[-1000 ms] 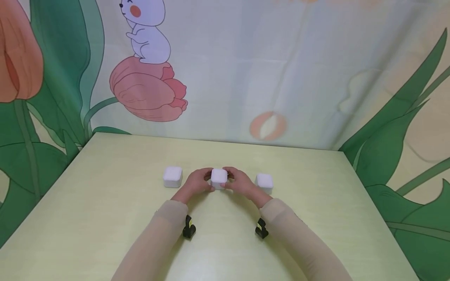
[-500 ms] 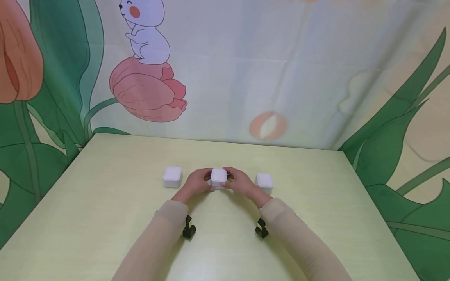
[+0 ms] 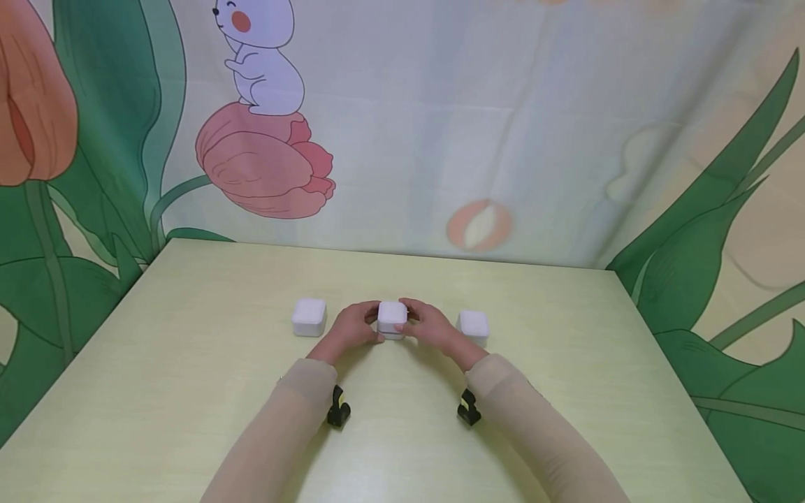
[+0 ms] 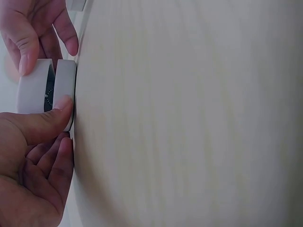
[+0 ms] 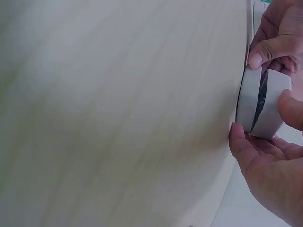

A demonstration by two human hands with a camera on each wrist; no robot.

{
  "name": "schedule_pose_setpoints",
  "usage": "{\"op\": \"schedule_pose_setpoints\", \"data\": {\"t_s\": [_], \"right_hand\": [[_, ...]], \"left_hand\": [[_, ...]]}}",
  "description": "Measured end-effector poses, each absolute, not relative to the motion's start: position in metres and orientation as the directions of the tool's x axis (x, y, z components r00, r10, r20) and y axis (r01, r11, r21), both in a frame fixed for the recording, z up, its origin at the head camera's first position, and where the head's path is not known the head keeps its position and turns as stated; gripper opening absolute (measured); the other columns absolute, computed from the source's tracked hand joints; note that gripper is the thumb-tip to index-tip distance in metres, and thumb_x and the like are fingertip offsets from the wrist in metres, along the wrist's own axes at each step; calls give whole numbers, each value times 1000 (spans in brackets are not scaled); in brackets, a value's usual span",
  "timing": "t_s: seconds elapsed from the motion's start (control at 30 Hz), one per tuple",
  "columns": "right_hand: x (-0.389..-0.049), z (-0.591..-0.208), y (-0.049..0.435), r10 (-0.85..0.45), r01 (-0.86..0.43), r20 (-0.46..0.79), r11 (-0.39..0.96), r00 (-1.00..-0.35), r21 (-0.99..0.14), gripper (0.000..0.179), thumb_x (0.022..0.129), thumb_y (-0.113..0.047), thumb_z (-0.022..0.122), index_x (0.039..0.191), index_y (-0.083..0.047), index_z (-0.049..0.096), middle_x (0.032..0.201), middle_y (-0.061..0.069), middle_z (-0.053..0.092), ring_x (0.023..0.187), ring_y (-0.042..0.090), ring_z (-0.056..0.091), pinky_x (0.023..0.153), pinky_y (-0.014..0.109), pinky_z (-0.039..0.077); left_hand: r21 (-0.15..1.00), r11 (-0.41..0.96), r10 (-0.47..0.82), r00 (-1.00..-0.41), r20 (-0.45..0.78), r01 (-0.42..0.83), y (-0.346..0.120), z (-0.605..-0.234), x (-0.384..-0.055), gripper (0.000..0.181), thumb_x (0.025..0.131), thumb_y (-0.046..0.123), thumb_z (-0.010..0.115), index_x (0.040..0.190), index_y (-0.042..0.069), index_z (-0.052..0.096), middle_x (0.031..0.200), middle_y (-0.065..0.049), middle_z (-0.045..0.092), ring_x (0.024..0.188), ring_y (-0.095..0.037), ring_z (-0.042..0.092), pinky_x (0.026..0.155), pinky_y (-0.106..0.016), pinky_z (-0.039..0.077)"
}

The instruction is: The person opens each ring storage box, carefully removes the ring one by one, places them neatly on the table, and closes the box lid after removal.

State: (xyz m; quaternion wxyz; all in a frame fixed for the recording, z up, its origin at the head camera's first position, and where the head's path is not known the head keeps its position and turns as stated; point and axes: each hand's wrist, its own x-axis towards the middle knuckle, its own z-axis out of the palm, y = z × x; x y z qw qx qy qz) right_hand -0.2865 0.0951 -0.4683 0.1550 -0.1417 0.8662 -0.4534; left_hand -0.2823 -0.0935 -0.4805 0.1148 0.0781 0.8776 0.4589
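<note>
In the head view, a small white box (image 3: 393, 316) with rounded corners sits mid-table between both hands. The wrist views show its lid (image 5: 274, 101) tilted up from its base (image 4: 65, 90), with a narrow wedge-shaped gap and a dark interior. Small bead-like dots show inside, too little to name. My left hand (image 3: 354, 325) grips the base, its thumb on the side wall. With its thumb on the lid, my right hand (image 3: 430, 325) holds the other side, and one of its fingertips lies beside the base.
One more white box (image 3: 309, 317) stands left of the hands, and another white box (image 3: 473, 326) stands behind the right wrist. The pale wood-grain table (image 3: 189, 391) ends at a printed curtain (image 3: 402, 140). Each wrist wears a small black device (image 3: 338, 409).
The lid of the middle box has risen slightly, and a seam now shows above the base. My right thumb has shifted up a little with it. The side boxes have not moved.
</note>
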Motion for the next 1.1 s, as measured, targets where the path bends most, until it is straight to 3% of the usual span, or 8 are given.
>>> {"op": "schedule_pose_setpoints", "data": {"t_s": [0.6,0.83,1.1], "right_hand": [[-287,-467,94,-379,-55,-176,527,-908,-848,62,102,-16,60,156,4,36,159,24,44,148,38,44,124,49,37],[-286,-467,94,-372,-29,-195,520,-908,-854,61,104,-18,58,157,1,36,159,24,45,148,37,46,116,48,47],[-287,-467,93,-364,8,-223,508,-904,-861,60,106,-21,54,159,-1,33,158,23,46,146,36,48,111,49,51]], "left_hand": [[815,578,238,-961,-139,25,-92,-482,-284,73,82,-6,77,148,-8,46,151,-23,54,141,-36,54,121,-46,41],[809,587,238,-962,-138,29,-93,-479,-281,74,83,-5,77,149,-8,46,150,-23,55,141,-35,54,121,-45,41],[809,587,237,-962,-136,30,-93,-477,-280,74,83,-4,77,149,-8,45,149,-24,55,141,-36,54,121,-46,41]]}}
